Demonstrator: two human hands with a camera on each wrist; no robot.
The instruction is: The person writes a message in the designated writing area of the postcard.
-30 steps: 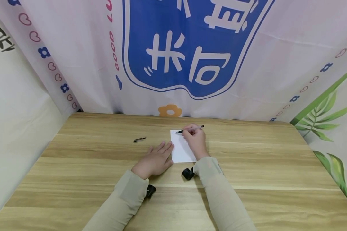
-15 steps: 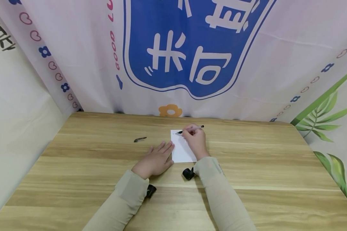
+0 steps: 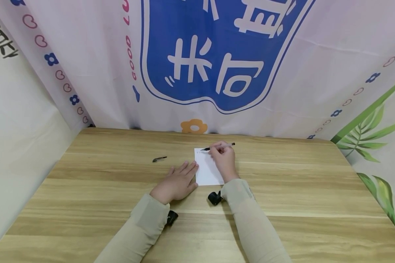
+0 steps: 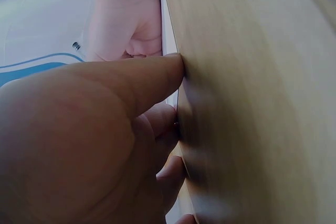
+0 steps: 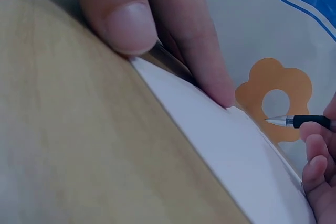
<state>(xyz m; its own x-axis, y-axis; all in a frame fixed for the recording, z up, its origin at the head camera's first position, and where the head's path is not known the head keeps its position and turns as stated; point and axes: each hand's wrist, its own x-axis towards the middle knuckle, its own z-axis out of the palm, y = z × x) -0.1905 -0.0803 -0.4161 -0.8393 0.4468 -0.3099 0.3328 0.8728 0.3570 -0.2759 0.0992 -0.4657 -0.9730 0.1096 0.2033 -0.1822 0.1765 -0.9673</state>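
Note:
A small white sheet of paper (image 3: 205,171) lies on the wooden table, with a few tiny dark marks near its top left corner. My left hand (image 3: 177,182) rests flat, fingers spread, its fingertips and thumb on the sheet's left edge. With my right hand (image 3: 224,160) I pinch a pen (image 3: 205,149), which slants across the top of the sheet with its tip to the left. The right wrist view shows the pen's clear tip and black grip (image 5: 310,122), the tip raised off the paper. Curled fingers of the right hand (image 5: 320,166) rest at the sheet's edge.
A pen cap (image 3: 159,159) with a clip lies left of the paper. Black wrist cameras (image 3: 214,198) jut from both sleeves. Behind the table's far edge hangs a printed cloth (image 3: 112,95) with a blue emblem and an orange flower.
My right hand and the pen have shifted slightly to the right along the top of the paper. More small marks show there. The left hand has stayed in place.

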